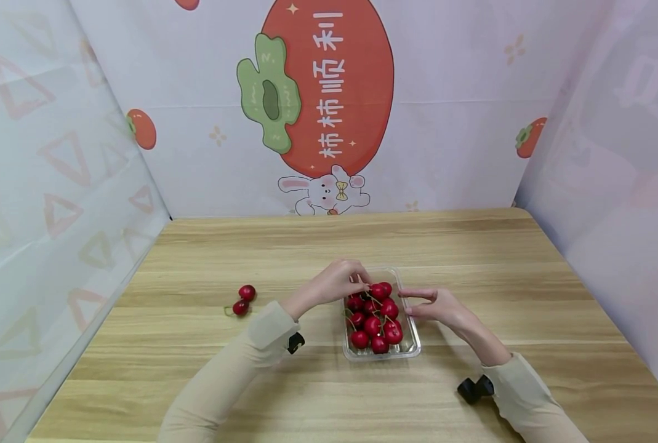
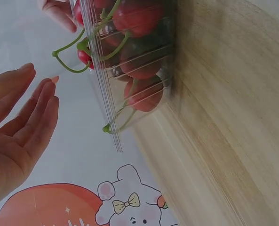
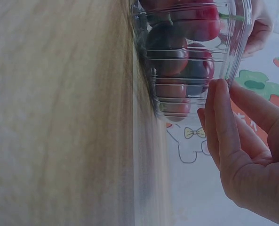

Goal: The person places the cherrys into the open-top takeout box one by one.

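Note:
A clear plastic box (image 1: 412, 341) holds several dark red cherries (image 1: 372, 325), some with green stems. My left hand (image 1: 340, 282) is over the box's back left part, its fingers close to the cherries. In the left wrist view its thumb and fingers are apart and relaxed, with nothing between them. On the other side, my right hand (image 1: 439, 307) pinches the box's right rim, thumb at the outer side and index finger over the edge. Behind the rim in the right wrist view, part of the left hand (image 3: 259, 35) shows.
Two cherries (image 1: 244, 299) lie together on the wooden table (image 1: 207, 363), left of the box. Printed cloth (image 1: 445, 154) with a persimmon and a rabbit hangs behind the table, and more cloth stands along both sides.

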`<action>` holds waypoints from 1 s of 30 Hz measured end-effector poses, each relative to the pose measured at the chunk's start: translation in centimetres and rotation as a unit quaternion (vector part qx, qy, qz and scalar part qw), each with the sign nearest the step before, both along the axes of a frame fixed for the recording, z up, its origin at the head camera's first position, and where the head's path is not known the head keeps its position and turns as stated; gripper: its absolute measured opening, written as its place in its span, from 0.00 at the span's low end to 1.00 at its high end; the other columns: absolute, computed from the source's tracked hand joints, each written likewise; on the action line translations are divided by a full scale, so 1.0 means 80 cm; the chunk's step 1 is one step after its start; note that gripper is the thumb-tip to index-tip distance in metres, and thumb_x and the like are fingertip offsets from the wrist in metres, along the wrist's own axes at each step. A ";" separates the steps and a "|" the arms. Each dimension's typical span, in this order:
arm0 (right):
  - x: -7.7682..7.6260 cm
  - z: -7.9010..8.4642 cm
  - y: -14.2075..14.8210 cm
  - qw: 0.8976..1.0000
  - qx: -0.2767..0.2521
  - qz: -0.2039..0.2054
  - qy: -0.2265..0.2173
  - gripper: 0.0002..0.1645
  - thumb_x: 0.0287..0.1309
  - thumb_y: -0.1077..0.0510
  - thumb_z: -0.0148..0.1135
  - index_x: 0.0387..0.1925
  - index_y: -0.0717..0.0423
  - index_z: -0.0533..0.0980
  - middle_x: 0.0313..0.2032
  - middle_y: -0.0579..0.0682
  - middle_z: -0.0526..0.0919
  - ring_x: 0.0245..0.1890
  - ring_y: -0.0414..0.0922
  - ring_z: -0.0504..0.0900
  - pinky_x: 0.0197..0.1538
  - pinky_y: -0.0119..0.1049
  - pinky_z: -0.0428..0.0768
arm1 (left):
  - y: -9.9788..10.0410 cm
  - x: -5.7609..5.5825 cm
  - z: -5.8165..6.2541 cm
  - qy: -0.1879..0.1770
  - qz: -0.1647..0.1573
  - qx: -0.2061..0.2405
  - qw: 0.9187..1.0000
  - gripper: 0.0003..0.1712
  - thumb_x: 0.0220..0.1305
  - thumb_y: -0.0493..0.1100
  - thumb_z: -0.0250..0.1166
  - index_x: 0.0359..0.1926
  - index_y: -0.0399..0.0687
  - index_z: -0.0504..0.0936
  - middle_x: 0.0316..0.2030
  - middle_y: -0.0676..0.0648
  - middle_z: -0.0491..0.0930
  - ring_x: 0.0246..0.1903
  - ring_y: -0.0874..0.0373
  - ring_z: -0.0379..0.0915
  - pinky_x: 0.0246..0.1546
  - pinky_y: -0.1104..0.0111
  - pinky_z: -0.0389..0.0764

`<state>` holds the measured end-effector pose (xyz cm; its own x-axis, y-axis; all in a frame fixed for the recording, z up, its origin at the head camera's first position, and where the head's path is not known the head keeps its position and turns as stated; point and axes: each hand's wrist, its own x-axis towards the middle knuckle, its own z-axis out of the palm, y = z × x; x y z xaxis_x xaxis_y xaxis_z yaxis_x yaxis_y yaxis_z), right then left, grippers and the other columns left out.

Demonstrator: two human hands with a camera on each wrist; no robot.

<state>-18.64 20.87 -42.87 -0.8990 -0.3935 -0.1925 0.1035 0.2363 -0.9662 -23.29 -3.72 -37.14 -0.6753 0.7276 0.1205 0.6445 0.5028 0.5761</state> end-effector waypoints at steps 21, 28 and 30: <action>0.000 0.001 0.000 1.000 0.006 0.001 0.004 0.30 0.50 0.60 0.62 0.55 0.66 0.67 0.56 0.62 0.67 0.42 0.53 0.79 0.45 0.36 0.76 | -0.044 0.011 -0.010 0.028 0.036 0.012 0.999 0.08 0.55 0.35 0.61 0.37 0.37 0.80 0.33 0.46 0.79 0.33 0.58 0.74 0.35 0.68 0.76; 0.000 0.001 -0.001 1.000 0.015 -0.005 0.003 0.29 0.50 0.60 0.62 0.55 0.64 0.68 0.56 0.61 0.68 0.42 0.52 0.79 0.49 0.39 0.74 | -0.058 0.012 -0.016 0.023 0.052 0.016 0.998 0.09 0.56 0.37 0.61 0.39 0.38 0.80 0.35 0.46 0.78 0.35 0.57 0.73 0.37 0.65 0.76; 0.000 0.001 0.000 1.000 0.014 -0.006 0.002 0.29 0.50 0.60 0.62 0.55 0.65 0.68 0.56 0.61 0.68 0.42 0.53 0.79 0.48 0.39 0.74 | -0.062 0.014 -0.018 0.023 0.059 0.014 0.998 0.10 0.56 0.38 0.60 0.39 0.39 0.80 0.35 0.46 0.78 0.36 0.55 0.73 0.38 0.65 0.76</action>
<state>-18.63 20.84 -42.80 -0.9041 -0.3778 -0.1996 0.1027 0.2613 -0.9598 -22.18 -8.72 -38.57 -0.7496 0.6392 0.1720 0.6078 0.5616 0.5615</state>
